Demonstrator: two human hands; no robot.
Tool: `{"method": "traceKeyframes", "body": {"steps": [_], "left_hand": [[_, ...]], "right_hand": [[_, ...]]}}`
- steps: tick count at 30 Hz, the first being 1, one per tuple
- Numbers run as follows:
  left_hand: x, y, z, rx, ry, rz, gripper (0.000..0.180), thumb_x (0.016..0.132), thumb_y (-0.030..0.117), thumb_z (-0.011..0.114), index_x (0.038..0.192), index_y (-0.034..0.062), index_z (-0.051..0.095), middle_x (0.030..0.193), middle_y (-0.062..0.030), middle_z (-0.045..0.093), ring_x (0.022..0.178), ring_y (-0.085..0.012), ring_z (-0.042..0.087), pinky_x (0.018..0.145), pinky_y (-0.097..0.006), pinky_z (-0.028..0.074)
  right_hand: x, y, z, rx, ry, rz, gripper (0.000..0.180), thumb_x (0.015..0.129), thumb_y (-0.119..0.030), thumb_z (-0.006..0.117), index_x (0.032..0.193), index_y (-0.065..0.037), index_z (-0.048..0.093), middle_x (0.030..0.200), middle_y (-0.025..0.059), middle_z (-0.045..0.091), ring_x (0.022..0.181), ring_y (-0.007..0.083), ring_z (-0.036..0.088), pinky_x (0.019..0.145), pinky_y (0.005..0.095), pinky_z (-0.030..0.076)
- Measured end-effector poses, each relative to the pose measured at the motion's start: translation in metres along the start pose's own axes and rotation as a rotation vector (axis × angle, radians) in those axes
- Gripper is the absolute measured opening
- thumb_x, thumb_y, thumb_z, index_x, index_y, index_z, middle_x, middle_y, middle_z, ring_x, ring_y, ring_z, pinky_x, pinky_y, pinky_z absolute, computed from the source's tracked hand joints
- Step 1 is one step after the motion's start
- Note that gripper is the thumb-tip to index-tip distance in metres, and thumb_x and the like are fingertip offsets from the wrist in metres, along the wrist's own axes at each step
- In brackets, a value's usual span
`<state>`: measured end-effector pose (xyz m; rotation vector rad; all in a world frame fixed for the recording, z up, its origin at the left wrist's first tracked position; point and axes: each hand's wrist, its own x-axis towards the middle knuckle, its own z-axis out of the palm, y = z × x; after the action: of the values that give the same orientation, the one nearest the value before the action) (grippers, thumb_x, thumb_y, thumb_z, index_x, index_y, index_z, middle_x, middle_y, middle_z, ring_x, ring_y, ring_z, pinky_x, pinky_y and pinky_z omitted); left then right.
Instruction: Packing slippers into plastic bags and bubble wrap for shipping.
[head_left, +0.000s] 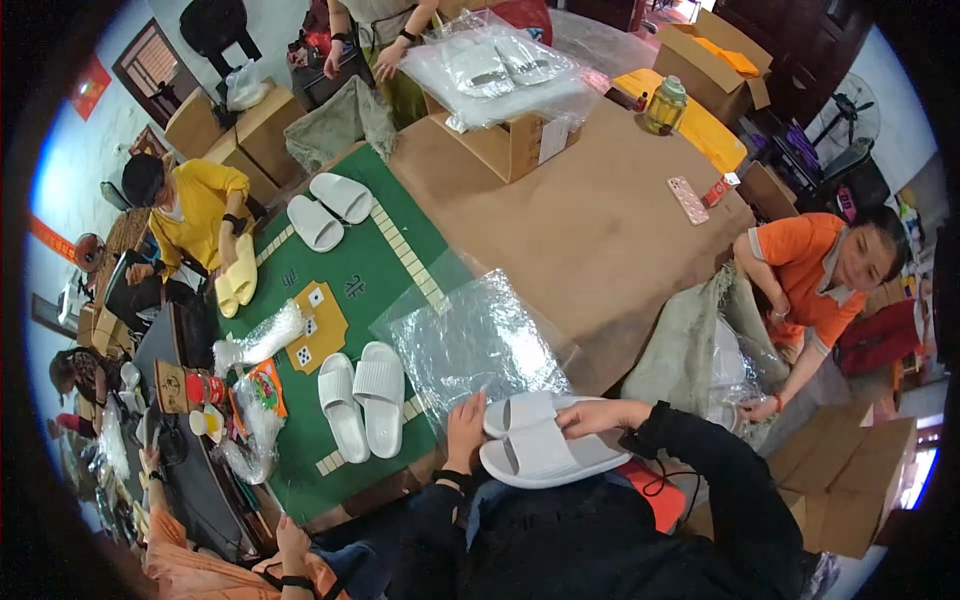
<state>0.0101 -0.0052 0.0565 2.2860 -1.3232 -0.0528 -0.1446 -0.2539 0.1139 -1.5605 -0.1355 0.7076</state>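
Note:
A pair of light grey slide slippers (545, 452) lies stacked just in front of my body. My right hand (603, 417) is closed on the pair, fingers bent over the strap area of the upper slipper. To the left, my left hand (465, 428) has its fingers stretched forward beside the toe ends, against the near edge of a clear plastic bag (470, 345). The bag lies flat across the green and brown table coverings. Left of it, another pair of grey slippers (384, 400) rests on the green mat (300, 495).
Farther off are grey slippers (320, 222) and yellow slippers (238, 275). An open cardboard box (500, 150) carries bagged slippers (490, 70). A phone (687, 200) and jar (665, 105) stand right. Co-workers (195, 215) (815, 270) surround the table; a sack (670, 345) sits right.

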Motion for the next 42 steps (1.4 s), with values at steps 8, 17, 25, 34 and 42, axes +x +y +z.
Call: {"method": "traceKeyframes", "body": {"steps": [8, 17, 25, 34, 42], "left_hand": [[0.007, 0.049, -0.036, 0.064, -0.002, 0.013, 0.058, 0.068, 0.003, 0.052, 0.126, 0.0048, 0.048, 0.13, -0.0061, 0.045, 0.112, -0.0296, 0.041, 0.1, -0.054, 0.025], [0.027, 0.078, -0.048, 0.052, -0.025, 0.026, 0.064, 0.07, 0.003, 0.052, 0.132, 0.0117, 0.043, 0.14, 0.0011, 0.036, 0.128, -0.0375, 0.026, 0.096, -0.073, 0.003], [0.036, 0.076, -0.061, 0.116, -0.143, 0.114, 0.066, 0.069, 0.004, 0.053, 0.133, 0.0117, 0.041, 0.143, 0.0032, 0.033, 0.13, -0.0338, 0.025, 0.097, -0.072, 0.007], [0.039, 0.067, -0.081, 0.025, 0.045, 0.076, 0.062, 0.071, -0.003, 0.049, 0.132, 0.0081, 0.042, 0.144, -0.0044, 0.031, 0.135, -0.0345, 0.018, 0.107, -0.061, 0.007], [0.016, 0.05, -0.058, -0.432, 0.658, -0.513, 0.06, 0.078, -0.006, 0.051, 0.135, 0.0049, 0.034, 0.142, -0.0226, 0.025, 0.133, -0.0388, 0.02, 0.109, -0.04, 0.02]], "right_hand": [[0.011, 0.004, -0.013, -0.558, 0.485, -0.065, 0.023, 0.078, -0.026, 0.056, 0.08, -0.003, 0.055, 0.081, 0.017, 0.052, 0.079, 0.037, 0.053, 0.069, 0.0451, 0.042], [0.036, 0.007, -0.009, -0.587, 0.829, -0.154, 0.016, 0.073, -0.018, 0.057, 0.08, -0.004, 0.056, 0.079, 0.0162, 0.05, 0.075, 0.0345, 0.051, 0.063, 0.0433, 0.041], [0.052, 0.002, -0.021, -0.322, 0.763, -0.18, 0.016, 0.076, -0.013, 0.057, 0.086, 0.0, 0.06, 0.082, 0.0173, 0.056, 0.084, 0.0323, 0.052, 0.076, 0.0386, 0.042], [0.05, -0.007, -0.016, -0.056, 0.781, -0.071, 0.015, 0.078, -0.005, 0.057, 0.09, 0.002, 0.057, 0.084, 0.0094, 0.055, 0.081, 0.0189, 0.053, 0.073, 0.0289, 0.043], [0.07, -0.009, 0.005, -0.042, 0.587, -0.024, 0.016, 0.078, -0.004, 0.052, 0.089, 0.006, 0.058, 0.086, 0.011, 0.057, 0.082, 0.0179, 0.053, 0.073, 0.0285, 0.042]]}}
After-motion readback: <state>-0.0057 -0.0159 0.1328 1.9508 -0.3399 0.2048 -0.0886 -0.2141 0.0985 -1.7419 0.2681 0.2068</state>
